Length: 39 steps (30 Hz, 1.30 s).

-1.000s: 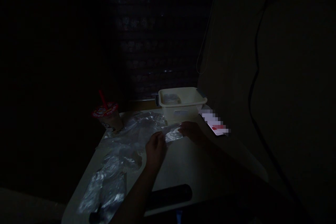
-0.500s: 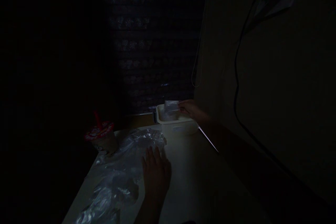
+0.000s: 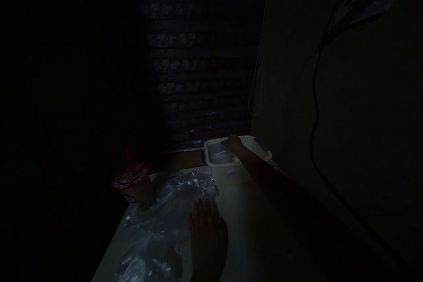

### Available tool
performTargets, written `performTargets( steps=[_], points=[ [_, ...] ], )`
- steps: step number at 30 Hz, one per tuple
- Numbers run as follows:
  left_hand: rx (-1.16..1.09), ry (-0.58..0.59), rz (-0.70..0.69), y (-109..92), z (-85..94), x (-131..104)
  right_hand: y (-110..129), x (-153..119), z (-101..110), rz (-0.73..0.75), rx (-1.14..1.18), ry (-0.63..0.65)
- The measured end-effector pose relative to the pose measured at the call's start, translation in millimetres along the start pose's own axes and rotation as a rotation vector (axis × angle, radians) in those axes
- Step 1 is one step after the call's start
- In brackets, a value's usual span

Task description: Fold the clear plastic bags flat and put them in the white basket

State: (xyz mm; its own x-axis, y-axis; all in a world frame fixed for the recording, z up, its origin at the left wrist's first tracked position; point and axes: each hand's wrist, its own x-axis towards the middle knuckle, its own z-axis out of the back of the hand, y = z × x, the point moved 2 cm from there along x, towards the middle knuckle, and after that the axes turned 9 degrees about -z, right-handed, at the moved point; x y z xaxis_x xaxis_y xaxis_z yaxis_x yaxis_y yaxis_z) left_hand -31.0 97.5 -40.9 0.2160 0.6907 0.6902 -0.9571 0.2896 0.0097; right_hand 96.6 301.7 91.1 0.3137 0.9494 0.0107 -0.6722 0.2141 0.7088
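Note:
The scene is very dark. My left hand [image 3: 207, 238] lies flat with its fingers stretched out, at the edge of a crumpled clear plastic bag [image 3: 175, 207] spread on the white table [image 3: 238, 229]. My right hand [image 3: 233, 142] reaches over a white plastic bin [image 3: 229, 172] at the table's far end. Its fingers are bent round the edge of a clear plastic packet [image 3: 220, 152], low inside the bin. The fingertips are hard to make out in the gloom.
A drink cup [image 3: 137, 189] with a red-patterned lid and red straw stands on the table's left side. A dark cable [image 3: 315, 110] hangs down the right wall from an outlet [image 3: 366, 4]. Behind the table is a window blind [image 3: 205, 70] with a looped cord [image 3: 254, 105].
My right hand has lowered the clear packet from above the rim into the bin. The left hand stays flat on the table. The whole view has shifted slightly.

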Motion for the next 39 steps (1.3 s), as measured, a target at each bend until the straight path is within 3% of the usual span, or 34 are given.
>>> performTargets(
  steps=[5,9,10,11,13,14,18,21,25,29,34,39],
  points=[
    [0.011,-0.02,-0.028,-0.5,1.7,-1.3,3.9,-15.1,15.0,0.098,-0.056,-0.106],
    [0.051,-0.035,-0.073,-0.1,-3.0,-4.0,13.6,-51.0,26.3,0.286,-0.051,-0.214],
    [0.058,-0.026,-0.073,0.0,-3.0,-3.5,14.9,-63.9,25.9,0.372,-0.058,-0.218],
    [0.063,-0.013,-0.067,0.0,-1.8,-2.3,16.5,-79.0,23.2,0.567,-0.113,-0.213],
    [0.05,0.013,-0.051,-0.4,5.0,2.1,13.2,-109.3,11.9,0.899,-0.247,-0.108],
    [0.024,0.024,-0.039,-0.6,10.2,4.8,8.3,-122.4,4.7,0.989,-0.324,-0.041],
    [-0.163,0.006,0.045,0.5,32.7,12.1,-16.1,-151.1,-20.6,0.945,-0.541,0.121],
    [-0.269,-0.125,0.05,2.4,41.4,9.6,-22.4,-155.2,-30.1,0.896,-0.505,0.183],
    [-0.293,-0.287,0.059,4.8,50.1,7.3,-12.5,-156.1,-39.2,0.928,-0.425,0.221],
    [-0.216,-0.268,0.096,15.1,76.0,16.7,-3.9,-167.9,-61.7,1.133,-0.357,0.312],
    [-0.059,-0.241,0.124,53.4,110.6,15.4,-0.8,-184.3,-90.4,1.302,-0.443,0.218],
    [-0.11,-0.133,0.185,91.0,114.6,-6.1,10.4,-184.5,-87.4,1.296,-0.507,0.217]
  ],
)
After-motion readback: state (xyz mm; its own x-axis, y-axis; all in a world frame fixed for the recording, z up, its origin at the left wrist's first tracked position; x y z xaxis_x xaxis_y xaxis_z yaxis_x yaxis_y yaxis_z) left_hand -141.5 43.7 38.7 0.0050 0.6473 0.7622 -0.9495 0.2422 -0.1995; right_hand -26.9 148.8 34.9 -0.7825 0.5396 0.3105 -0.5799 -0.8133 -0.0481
